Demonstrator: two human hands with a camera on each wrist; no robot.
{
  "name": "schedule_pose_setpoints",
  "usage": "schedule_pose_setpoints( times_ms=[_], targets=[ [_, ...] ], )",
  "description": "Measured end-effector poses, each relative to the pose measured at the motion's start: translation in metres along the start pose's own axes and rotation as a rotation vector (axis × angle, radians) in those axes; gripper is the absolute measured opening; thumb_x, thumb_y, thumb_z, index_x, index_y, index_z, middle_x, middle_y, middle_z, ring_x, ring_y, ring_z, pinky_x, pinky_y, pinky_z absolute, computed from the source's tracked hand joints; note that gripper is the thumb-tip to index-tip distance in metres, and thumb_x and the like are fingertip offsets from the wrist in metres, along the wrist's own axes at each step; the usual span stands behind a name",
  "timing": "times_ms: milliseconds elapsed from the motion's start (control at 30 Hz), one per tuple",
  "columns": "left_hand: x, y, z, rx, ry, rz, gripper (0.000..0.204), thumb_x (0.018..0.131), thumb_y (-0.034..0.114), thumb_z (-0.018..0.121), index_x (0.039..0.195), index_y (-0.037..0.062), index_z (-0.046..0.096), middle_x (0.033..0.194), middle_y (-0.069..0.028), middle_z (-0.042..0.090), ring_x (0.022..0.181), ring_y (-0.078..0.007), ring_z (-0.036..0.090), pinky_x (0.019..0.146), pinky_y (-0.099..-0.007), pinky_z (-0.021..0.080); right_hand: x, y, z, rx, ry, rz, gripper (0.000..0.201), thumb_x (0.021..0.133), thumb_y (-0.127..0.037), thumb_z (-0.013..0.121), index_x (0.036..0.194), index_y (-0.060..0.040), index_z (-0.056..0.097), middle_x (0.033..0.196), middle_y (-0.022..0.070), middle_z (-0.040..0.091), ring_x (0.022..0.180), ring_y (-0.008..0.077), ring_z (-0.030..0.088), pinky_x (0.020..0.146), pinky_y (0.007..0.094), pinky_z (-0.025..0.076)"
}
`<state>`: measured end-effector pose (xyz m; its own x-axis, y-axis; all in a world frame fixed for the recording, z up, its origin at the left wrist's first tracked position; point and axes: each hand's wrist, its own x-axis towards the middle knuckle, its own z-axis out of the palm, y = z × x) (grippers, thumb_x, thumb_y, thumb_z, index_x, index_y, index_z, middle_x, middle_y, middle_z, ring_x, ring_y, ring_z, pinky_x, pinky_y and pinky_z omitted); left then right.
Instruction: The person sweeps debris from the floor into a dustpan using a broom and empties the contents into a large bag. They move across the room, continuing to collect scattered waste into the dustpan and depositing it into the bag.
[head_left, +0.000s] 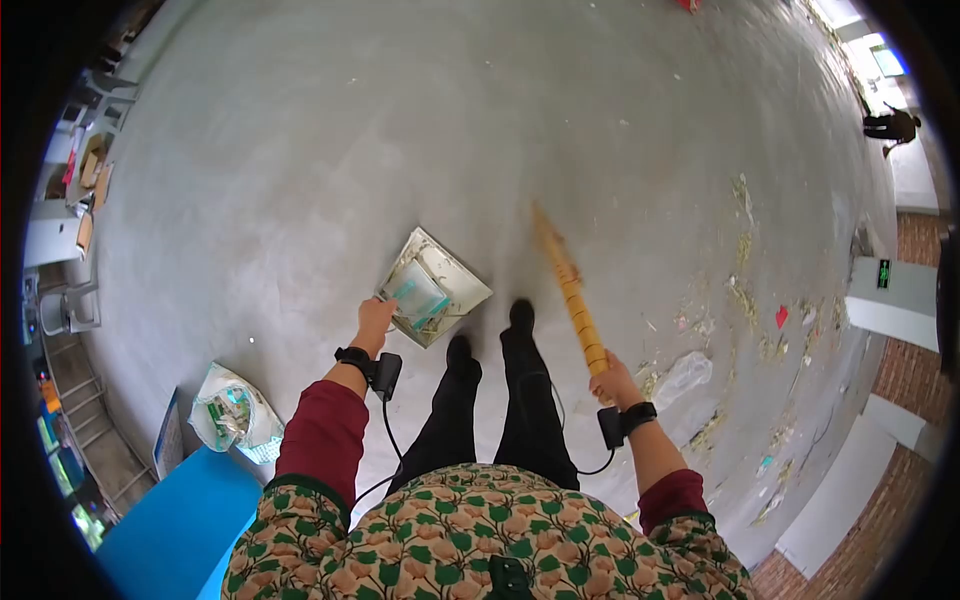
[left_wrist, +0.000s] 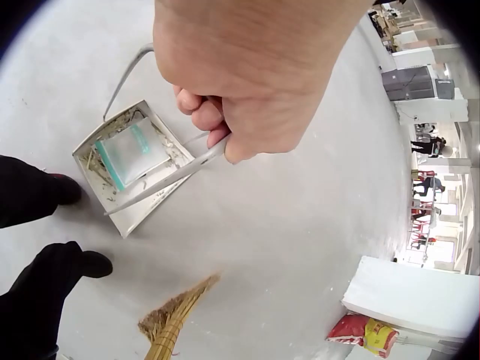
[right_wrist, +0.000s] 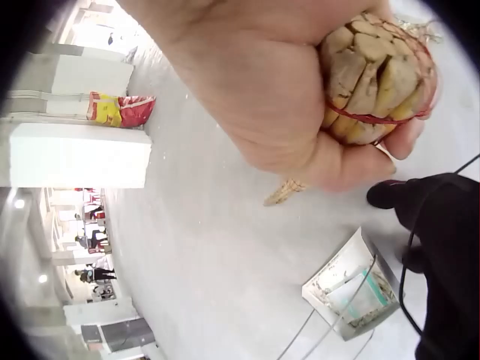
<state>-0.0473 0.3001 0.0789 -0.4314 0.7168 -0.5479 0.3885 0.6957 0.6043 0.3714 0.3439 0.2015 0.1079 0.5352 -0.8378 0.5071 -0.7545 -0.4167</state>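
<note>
My left hand [head_left: 375, 322] [left_wrist: 247, 75] grips the thin metal handle [left_wrist: 169, 176] of a metal dustpan [head_left: 433, 287] [left_wrist: 127, 169] [right_wrist: 352, 289] that stands on the concrete floor by my left foot. Inside the pan lie a clear plastic packet [left_wrist: 133, 152] and bits of straw. My right hand [head_left: 613, 380] [right_wrist: 300, 90] is wrapped round the bundled straw handle [right_wrist: 375, 75] of a broom [head_left: 570, 290]. The broom slants forward and its head [left_wrist: 171, 319] reaches the floor ahead of my right foot.
My black shoes [head_left: 490, 335] stand between pan and broom. Scattered litter [head_left: 740, 290] and a clear bag [head_left: 685, 375] lie to the right. A white bag of rubbish [head_left: 235, 412] and a blue surface [head_left: 175, 525] sit at the left. A person [head_left: 890, 125] stands far off.
</note>
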Motion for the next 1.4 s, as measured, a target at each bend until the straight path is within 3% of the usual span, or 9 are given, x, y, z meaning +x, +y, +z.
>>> schedule_pose_setpoints(
  times_ms=[167, 300, 633, 767, 967, 1000, 1167, 1233, 1400],
  targets=[
    [-0.002, 0.014, -0.007, -0.483, -0.022, -0.247, 0.021, 0.063, 0.017, 0.058, 0.068, -0.0035, 0.055, 0.055, -0.0032, 0.049, 0.051, -0.0117, 0.042, 0.047, -0.0284, 0.034, 0.05, 0.002, -0.03, 0.24, 0.078, 0.04, 0.045, 0.051, 0.005, 0.053, 0.093, -0.0036, 0.04, 0.052, 0.0064, 0.045, 0.037, 0.0166, 0.045, 0.032, 0.0278, 0.036],
    [0.012, 0.018, 0.005, -0.196, -0.08, -0.204, 0.025, 0.064, 0.021, 0.058, 0.065, -0.003, 0.055, 0.053, -0.0065, 0.05, 0.05, -0.0136, 0.044, 0.046, -0.0293, 0.034, 0.122, -0.002, -0.009, 0.044, 0.031, 0.098, 0.036, 0.053, 0.002, 0.055, 0.086, -0.0038, 0.04, 0.053, 0.0062, 0.046, 0.037, 0.0171, 0.046, 0.033, 0.0281, 0.038],
    [0.028, 0.041, -0.006, -0.145, -0.034, -0.257, 0.025, 0.064, 0.02, 0.057, 0.053, 0.0001, 0.048, 0.048, -0.002, 0.043, 0.045, -0.0107, 0.036, 0.042, -0.0287, 0.03, 0.049, -0.079, -0.009, -0.143, -0.367, 0.095, 0.047, 0.05, 0.004, 0.054, 0.094, -0.0058, 0.042, 0.059, 0.0078, 0.049, 0.039, 0.0151, 0.047, 0.035, 0.0256, 0.038],
    [0.038, 0.055, 0.006, -0.066, 0.019, -0.236, 0.024, 0.063, 0.02, 0.059, 0.057, -0.0018, 0.051, 0.049, -0.006, 0.047, 0.046, -0.0138, 0.041, 0.044, -0.0302, 0.033, 0.086, -0.095, -0.033, -0.306, -0.076, -0.012, 0.056, 0.05, 0.004, 0.054, 0.102, -0.0052, 0.038, 0.059, 0.0073, 0.047, 0.038, 0.0141, 0.045, 0.034, 0.0265, 0.039],
    [0.052, 0.09, 0.016, -0.051, 0.116, -0.244, 0.029, 0.06, 0.024, 0.057, 0.061, -0.0044, 0.054, 0.057, -0.0179, 0.053, 0.056, -0.028, 0.053, 0.051, -0.0357, 0.04, 0.117, -0.094, 0.025, -0.494, -0.343, -0.132, 0.055, 0.052, 0.001, 0.057, 0.103, -0.0064, 0.04, 0.056, 0.0083, 0.049, 0.042, 0.0167, 0.049, 0.037, 0.0288, 0.041],
    [0.061, 0.08, 0.015, -0.013, 0.123, -0.222, 0.029, 0.06, 0.024, 0.057, 0.063, -0.0046, 0.055, 0.057, -0.017, 0.053, 0.055, -0.0267, 0.053, 0.051, -0.0356, 0.039, 0.104, -0.11, 0.024, -0.236, -0.417, 0.111, 0.055, 0.052, 0.002, 0.057, 0.104, -0.0073, 0.041, 0.055, 0.007, 0.049, 0.04, 0.0153, 0.048, 0.035, 0.0269, 0.039],
    [0.073, 0.103, -0.023, -0.061, 0.125, -0.264, 0.023, 0.065, 0.022, 0.054, 0.062, -0.0009, 0.054, 0.057, -0.0127, 0.053, 0.052, -0.0232, 0.05, 0.048, -0.0337, 0.037, 0.087, -0.143, -0.02, -0.154, -0.424, -0.034, 0.065, 0.051, 0.005, 0.055, 0.112, -0.01, 0.038, 0.054, 0.0071, 0.048, 0.038, 0.0139, 0.046, 0.034, 0.0264, 0.037],
    [0.086, 0.089, -0.035, 0.062, 0.105, 0.058, 0.024, 0.067, 0.024, 0.05, 0.058, 0.0011, 0.052, 0.057, -0.0141, 0.053, 0.053, -0.0272, 0.051, 0.048, -0.0352, 0.038, 0.094, -0.163, -0.045, -0.105, -0.317, -0.079, 0.067, 0.052, 0.005, 0.055, 0.114, -0.0106, 0.036, 0.055, 0.0069, 0.049, 0.037, 0.0134, 0.045, 0.034, 0.0259, 0.037],
    [0.111, 0.118, -0.04, 0.017, 0.117, -0.103, 0.034, 0.066, 0.033, 0.049, 0.054, 0.0018, 0.051, 0.054, -0.0158, 0.051, 0.052, -0.0289, 0.051, 0.048, -0.0357, 0.039, 0.157, -0.205, -0.089, 0.136, -0.177, -0.119, 0.038, 0.054, 0.006, 0.052, 0.089, -0.0025, 0.043, 0.053, 0.0058, 0.045, 0.036, 0.0148, 0.044, 0.032, 0.0264, 0.035]
  ],
)
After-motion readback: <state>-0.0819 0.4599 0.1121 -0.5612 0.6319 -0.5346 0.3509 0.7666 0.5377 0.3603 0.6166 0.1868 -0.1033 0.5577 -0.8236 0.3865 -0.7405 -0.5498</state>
